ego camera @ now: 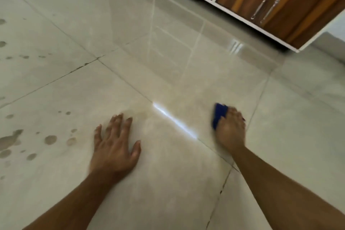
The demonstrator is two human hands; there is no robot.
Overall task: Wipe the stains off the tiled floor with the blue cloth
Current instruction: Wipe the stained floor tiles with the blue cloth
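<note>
Gripped under the right hand (230,129), the blue cloth (218,115) presses the tiled floor (168,173); left hand (114,147) lies flat, fingers spread, beside stains (50,139).

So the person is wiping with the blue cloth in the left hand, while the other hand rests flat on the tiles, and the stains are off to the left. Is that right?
Not quite: the head view shows the blue cloth under the right hand, not the left. The left hand rests flat on the tiles, and the stains do lie off to the left.
</note>
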